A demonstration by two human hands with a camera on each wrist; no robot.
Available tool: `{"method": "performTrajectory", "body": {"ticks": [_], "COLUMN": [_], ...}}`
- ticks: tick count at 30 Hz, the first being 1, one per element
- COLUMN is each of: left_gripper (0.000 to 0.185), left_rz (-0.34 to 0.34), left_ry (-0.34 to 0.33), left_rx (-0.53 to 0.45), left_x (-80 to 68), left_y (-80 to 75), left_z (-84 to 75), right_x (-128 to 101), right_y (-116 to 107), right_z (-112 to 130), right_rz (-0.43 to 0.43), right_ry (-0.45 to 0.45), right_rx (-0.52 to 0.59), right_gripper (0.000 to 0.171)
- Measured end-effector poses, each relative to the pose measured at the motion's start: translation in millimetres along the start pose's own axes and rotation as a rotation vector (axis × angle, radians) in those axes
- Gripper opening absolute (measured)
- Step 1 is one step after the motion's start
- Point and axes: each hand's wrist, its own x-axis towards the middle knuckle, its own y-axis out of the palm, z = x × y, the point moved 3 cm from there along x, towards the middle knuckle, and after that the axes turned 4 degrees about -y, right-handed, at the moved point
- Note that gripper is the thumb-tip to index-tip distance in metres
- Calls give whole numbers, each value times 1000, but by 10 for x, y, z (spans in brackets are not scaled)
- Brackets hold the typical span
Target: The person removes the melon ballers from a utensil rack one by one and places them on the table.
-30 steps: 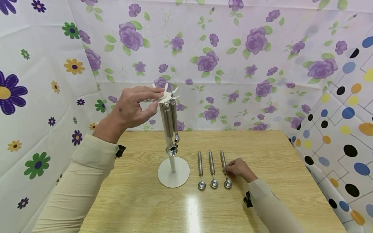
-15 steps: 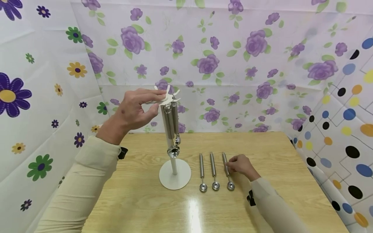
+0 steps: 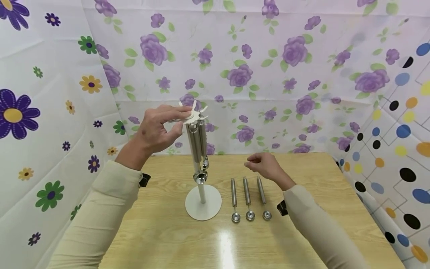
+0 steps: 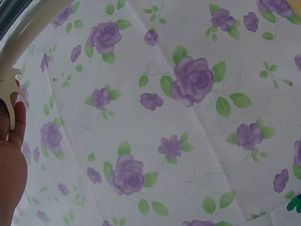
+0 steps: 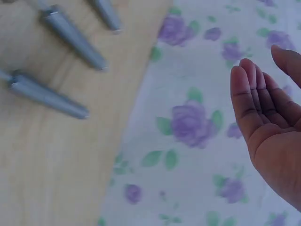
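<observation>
With its fingers over the top and thumb below, my left hand holds the hooked head of a white utensil stand. Steel utensils hang from its hooks, one ending in a round bowl, another in a smaller bowl. Right of the base, three steel-handled scoops lie side by side: the left scoop, the middle scoop and the right scoop. Above the handle ends my right hand hovers, holding nothing; in the right wrist view its fingers are relaxed, thumb apart.
The wooden table ends at a flower-printed cloth hung behind it. More patterned cloth stands at the left side and the right side.
My right hand has let go of the right-hand scoop and risen up and to the left over the handle ends. That scoop's tilt changed slightly earlier. My left hand stays at the stand's top.
</observation>
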Motion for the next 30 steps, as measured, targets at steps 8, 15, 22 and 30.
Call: {"method": "performTrajectory", "body": {"ticks": [8,15,22,30], "left_gripper": [29,28,31,33], "left_rz": [-2,-6,-7,5], "left_ry": [-12,15,3,-11], "left_rx": [0,-10,-5,-1], "left_x": [-45,-6,17,19], "left_y": [-14,0,1,0], "left_z": [-4,-8,-19,-29], "right_x": [71,74,112,162], "right_y": [-116,-209,-239,-188], "right_z": [466,732,921,1108], "right_rz": [10,22,22,48], "right_ry": [-126,-175,-244,-282], "right_rx": [14,65,70,108], "right_gripper": [37,36,35,37]}}
